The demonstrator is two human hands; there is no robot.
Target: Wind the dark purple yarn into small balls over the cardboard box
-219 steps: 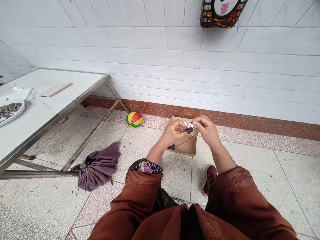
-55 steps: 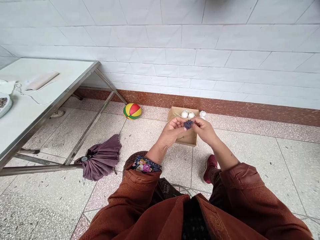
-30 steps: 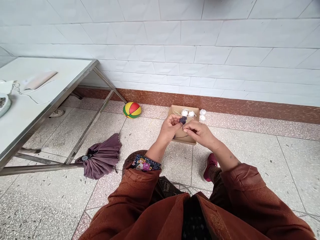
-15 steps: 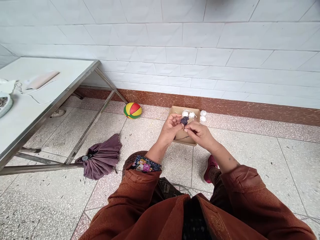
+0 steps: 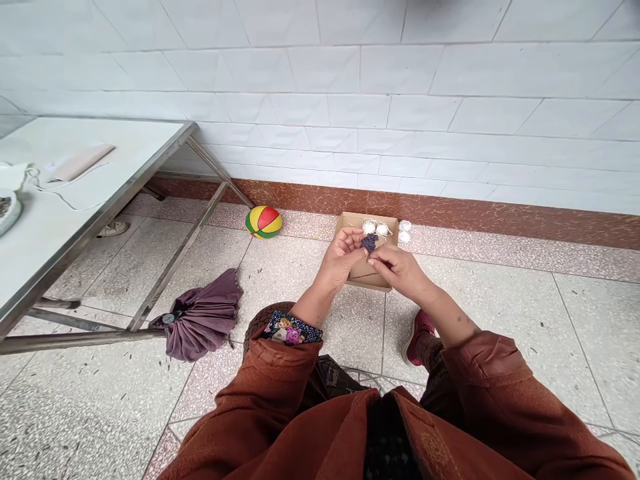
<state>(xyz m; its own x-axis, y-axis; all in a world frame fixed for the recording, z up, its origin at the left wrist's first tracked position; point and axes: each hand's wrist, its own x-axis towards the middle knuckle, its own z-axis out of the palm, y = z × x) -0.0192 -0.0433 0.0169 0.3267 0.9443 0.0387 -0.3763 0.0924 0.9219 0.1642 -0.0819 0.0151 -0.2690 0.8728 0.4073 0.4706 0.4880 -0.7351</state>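
Observation:
My left hand (image 5: 345, 253) is closed around a small, dark purple-blue ball of yarn (image 5: 369, 243), its thumb pressing the lower side. My right hand (image 5: 399, 268) meets it from the right, thumb and forefinger pinched at the bottom of the ball, where a strand seems to be held; the fingertips are too small to show it clearly. Both hands are above a shallow cardboard box (image 5: 367, 286). Inside its far end sit two white balls of yarn (image 5: 369, 227) with loose strands. A dark strand lies across the box bottom, partly hidden by my hands.
Two more white balls (image 5: 404, 231) rest on the floor right of the box. A colourful ball (image 5: 264, 222) lies by the leg of a metal-framed table (image 5: 165, 150). A folded purple umbrella (image 5: 205, 317) is on the floor at left. The tiled wall (image 5: 320, 107) stands behind.
The view has shifted very slightly. The dark ball has turned a little in my left hand; both hands stay in nearly the same place.

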